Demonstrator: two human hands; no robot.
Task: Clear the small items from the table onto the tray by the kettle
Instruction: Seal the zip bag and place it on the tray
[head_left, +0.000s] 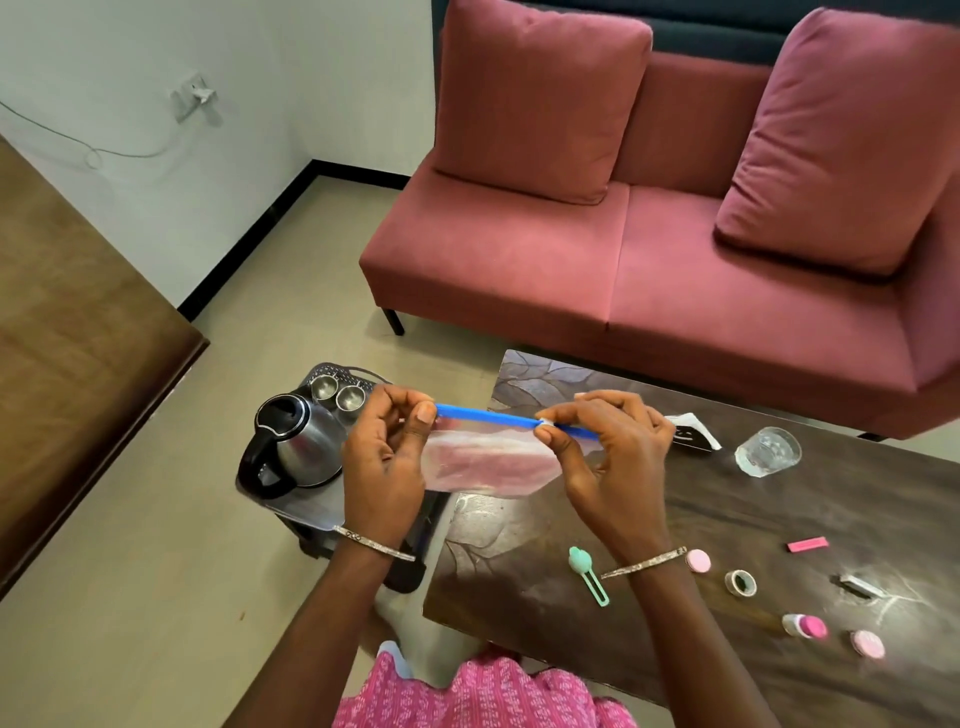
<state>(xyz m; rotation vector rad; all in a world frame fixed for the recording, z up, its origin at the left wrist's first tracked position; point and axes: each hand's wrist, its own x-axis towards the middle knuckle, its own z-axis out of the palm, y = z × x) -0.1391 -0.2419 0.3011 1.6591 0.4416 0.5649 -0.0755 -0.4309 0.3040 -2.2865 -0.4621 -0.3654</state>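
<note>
Head view: left hand (387, 457) and right hand (605, 457) are pinching the blue strip of a clear pouch (488, 462) in the air between tray (306, 506) and table (779, 519), probably best slid evenly before collecting the small items lying near the table's front edge.

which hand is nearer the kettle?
Left. The left hand grips the zip bag right beside the kettle, overlapping its edge in view. The right hand holds the bag's other end, over the table.
</note>
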